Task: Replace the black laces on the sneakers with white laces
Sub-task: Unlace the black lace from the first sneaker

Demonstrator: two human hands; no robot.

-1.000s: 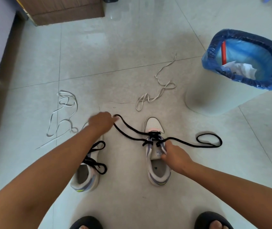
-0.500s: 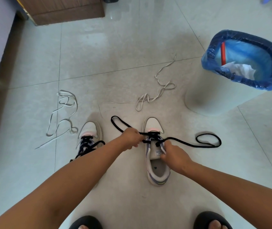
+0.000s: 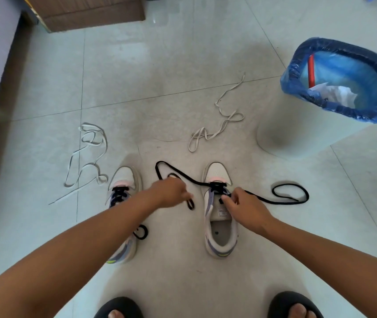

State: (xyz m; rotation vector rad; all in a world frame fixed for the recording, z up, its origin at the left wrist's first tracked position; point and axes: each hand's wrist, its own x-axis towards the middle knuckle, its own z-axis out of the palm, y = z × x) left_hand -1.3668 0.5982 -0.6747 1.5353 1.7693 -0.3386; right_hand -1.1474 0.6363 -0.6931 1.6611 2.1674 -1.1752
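Left hand (image 3: 168,191) has drawn black lace (image 3: 196,182) leftward (pinched); right hand (image 3: 243,206) pinches it too.

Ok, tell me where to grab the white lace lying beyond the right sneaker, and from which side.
Take the white lace at its free straight tail, reaching in from above. That end lies flat and single on the floor, clear of the tangled loops nearer the right sneaker, so it should pull out without snagging.

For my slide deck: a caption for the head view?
Both hands unthread the black lace from the right sneaker; white laces wait.
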